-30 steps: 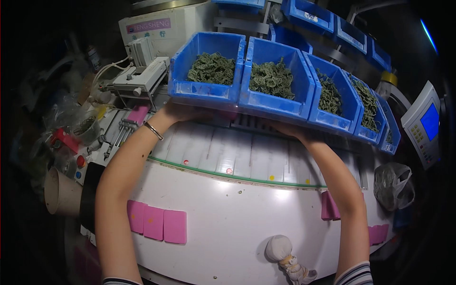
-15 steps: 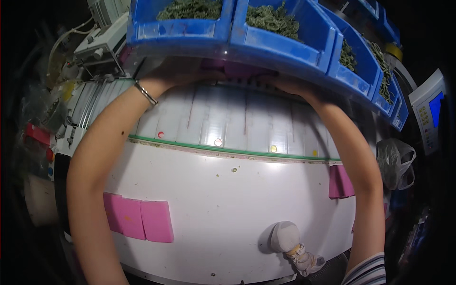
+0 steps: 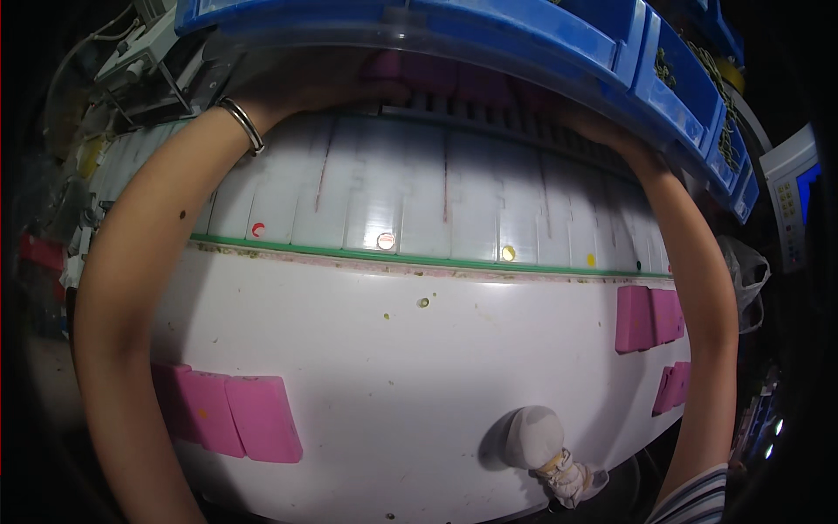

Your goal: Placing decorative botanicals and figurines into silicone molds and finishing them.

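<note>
At five o'clock, nearest me, a pale cloth bundle (image 3: 535, 437) is lying on the smooth white table (image 3: 393, 349), rounded at one end and crumpled beyond its tied neck. Around half past seven, flat matte pink slabs (image 3: 264, 419) are sitting side by side, my left forearm (image 3: 131, 262) covering the outer end of the row. More pink pieces (image 3: 635, 320) are standing between three and four o'clock, close against my right forearm (image 3: 694, 271), which is also partly blocking a crinkled clear bag (image 3: 748, 279). Further off, a green strip (image 3: 419, 261) is edging glossy white lanes (image 3: 419, 188), and a slotted rail (image 3: 489, 120) is running behind them.

At eleven, my left hand (image 3: 336, 86) is staying low in shadow, its fingers close beside the pink blocks (image 3: 436, 74), which are lying at twelve, under the overhang. My right hand (image 3: 587, 120) is sinking into darkness near one. The two are keeping well apart; whether either is gripping, I'm not able to tell. Above, hard plastic blue bins (image 3: 559, 35) are looming, cut off by the top edge.
</note>
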Tool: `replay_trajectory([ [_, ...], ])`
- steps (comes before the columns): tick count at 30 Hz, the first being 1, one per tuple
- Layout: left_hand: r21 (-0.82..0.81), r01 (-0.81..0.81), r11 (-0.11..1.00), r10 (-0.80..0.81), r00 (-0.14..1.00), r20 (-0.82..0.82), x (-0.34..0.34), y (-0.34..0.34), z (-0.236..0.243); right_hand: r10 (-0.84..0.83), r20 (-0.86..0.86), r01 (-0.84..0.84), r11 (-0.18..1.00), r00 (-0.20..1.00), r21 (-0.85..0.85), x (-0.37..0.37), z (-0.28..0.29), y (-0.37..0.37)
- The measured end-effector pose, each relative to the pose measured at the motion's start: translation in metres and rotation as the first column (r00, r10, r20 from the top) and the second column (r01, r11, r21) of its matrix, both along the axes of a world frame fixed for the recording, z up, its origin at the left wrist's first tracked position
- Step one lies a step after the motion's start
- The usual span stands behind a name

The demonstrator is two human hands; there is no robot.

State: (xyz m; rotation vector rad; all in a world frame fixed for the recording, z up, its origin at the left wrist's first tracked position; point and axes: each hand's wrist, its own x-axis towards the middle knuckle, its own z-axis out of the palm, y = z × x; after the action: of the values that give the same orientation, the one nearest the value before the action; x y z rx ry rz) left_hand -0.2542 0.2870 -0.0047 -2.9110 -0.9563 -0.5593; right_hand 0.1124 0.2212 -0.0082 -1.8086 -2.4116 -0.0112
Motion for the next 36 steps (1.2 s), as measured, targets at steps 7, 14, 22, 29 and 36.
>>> replay_trajectory([
  [7,-0.075,-0.003,0.997,0.001,1.0,-0.031,0.005,0.0,0.013,-0.142,-0.035,0.135,0.98,0.989,-0.149,-0.061,0.035,-0.02],
  [14,-0.423,0.024,0.906,-0.061,0.995,-0.074,0.027,0.0,0.022,0.132,0.087,-0.148,0.964,0.987,0.22,-0.074,0.023,-0.015],
  [22,-0.525,0.269,0.807,-0.202,0.962,0.184,0.016,0.017,-0.006,-0.034,-0.18,0.046,0.997,0.983,0.06,-0.083,0.019,-0.014],
  [29,-0.037,0.379,0.925,-0.378,0.925,0.038,-0.006,-0.026,0.006,0.278,0.012,-0.277,0.952,0.961,0.126,-0.105,0.015,-0.042],
  [36,0.182,-0.085,0.98,0.064,0.991,0.118,-0.061,-0.199,0.023,0.521,-0.107,-0.511,0.852,0.847,0.112,-0.159,0.041,-0.15],
])
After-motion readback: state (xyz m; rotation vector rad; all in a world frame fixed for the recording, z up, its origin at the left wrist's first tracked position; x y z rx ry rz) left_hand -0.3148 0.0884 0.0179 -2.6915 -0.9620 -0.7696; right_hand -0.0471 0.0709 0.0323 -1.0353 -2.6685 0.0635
